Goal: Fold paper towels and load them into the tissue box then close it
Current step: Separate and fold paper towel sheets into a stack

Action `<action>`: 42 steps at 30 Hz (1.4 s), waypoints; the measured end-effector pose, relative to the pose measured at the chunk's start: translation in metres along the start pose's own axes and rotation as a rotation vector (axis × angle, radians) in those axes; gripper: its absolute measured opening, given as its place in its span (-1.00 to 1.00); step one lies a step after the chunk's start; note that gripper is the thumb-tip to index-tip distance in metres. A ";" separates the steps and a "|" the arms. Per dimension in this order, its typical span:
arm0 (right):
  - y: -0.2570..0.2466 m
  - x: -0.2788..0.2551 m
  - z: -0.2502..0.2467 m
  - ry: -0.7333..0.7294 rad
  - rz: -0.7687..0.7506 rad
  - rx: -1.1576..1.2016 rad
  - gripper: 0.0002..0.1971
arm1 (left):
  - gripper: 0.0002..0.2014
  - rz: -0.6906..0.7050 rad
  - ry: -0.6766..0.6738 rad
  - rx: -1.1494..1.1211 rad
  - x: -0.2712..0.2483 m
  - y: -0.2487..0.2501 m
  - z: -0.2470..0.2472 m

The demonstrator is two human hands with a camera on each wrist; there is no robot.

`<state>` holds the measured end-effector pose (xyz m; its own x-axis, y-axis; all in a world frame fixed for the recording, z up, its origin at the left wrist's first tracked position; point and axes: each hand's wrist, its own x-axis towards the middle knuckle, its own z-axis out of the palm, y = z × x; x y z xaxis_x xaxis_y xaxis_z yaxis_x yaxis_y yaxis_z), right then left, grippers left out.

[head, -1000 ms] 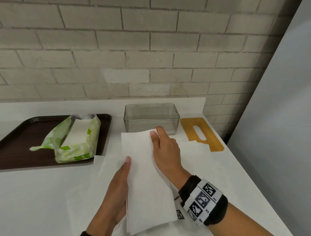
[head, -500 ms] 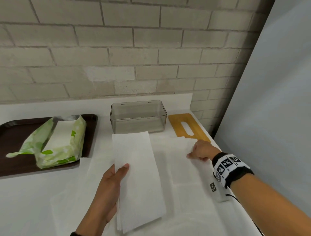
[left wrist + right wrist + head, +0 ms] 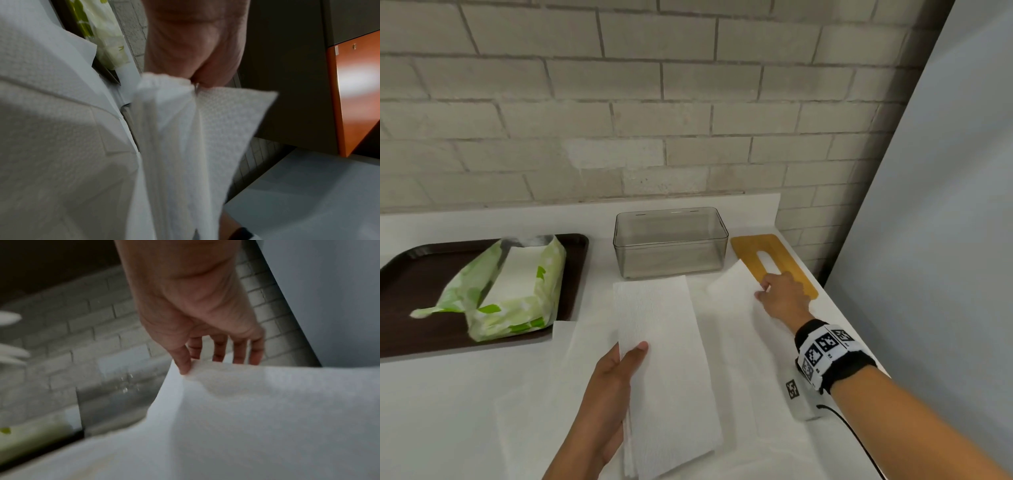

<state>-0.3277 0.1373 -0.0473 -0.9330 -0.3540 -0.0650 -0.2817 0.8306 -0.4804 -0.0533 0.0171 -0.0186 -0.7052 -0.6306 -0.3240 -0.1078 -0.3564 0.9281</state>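
Note:
My left hand [image 3: 616,380] holds a stack of folded white paper towels [image 3: 664,370] by its left edge, thumb on top, just above the counter; the left wrist view shows the stack [image 3: 185,138] pinched under my thumb. My right hand [image 3: 777,294] pinches the far edge of a flat paper towel [image 3: 736,308] and lifts its corner; in the right wrist view the thumb and fingers [image 3: 185,363] grip that sheet [image 3: 257,410]. The clear tissue box [image 3: 671,241] stands open and empty at the back. Its wooden slotted lid [image 3: 774,260] lies to the right of it.
A dark brown tray [image 3: 421,291] at the left carries an opened green-and-white towel pack [image 3: 513,287]. More unfolded towels [image 3: 544,394] lie spread on the white counter under my hands. A brick wall stands behind; the counter ends close at the right beside a grey panel [image 3: 945,205].
My right hand left the folded stack, moved right to the flat sheet by the lid and has lifted its far corner. My left hand keeps holding the stack.

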 end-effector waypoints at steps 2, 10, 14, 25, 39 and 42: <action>-0.016 -0.010 -0.020 -0.058 -0.115 0.297 -0.87 | -0.81 -0.006 0.021 -0.021 0.001 0.000 -0.003; -0.077 -0.116 -0.078 -0.378 -0.516 1.307 -0.78 | -0.82 -0.019 0.032 -0.077 0.003 0.002 0.000; -0.088 -0.129 -0.018 -0.108 -0.417 0.752 -0.68 | -0.82 -0.028 0.049 -0.079 0.003 0.003 0.008; -0.084 -0.151 0.008 0.018 -0.367 0.273 -0.83 | -0.80 0.168 0.041 0.012 -0.001 0.002 0.015; -0.084 -0.145 -0.002 -0.188 -0.412 1.096 -0.68 | -0.63 0.526 0.040 0.068 0.006 0.024 0.024; -0.081 -0.145 0.004 -0.208 -0.400 0.945 -0.57 | -0.63 0.520 0.092 0.033 0.008 0.025 0.027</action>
<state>-0.1687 0.1192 -0.0022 -0.7279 -0.6705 0.1435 -0.1878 -0.0063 -0.9822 -0.0807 0.0218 0.0071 -0.6072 -0.7766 0.1677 0.2174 0.0406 0.9752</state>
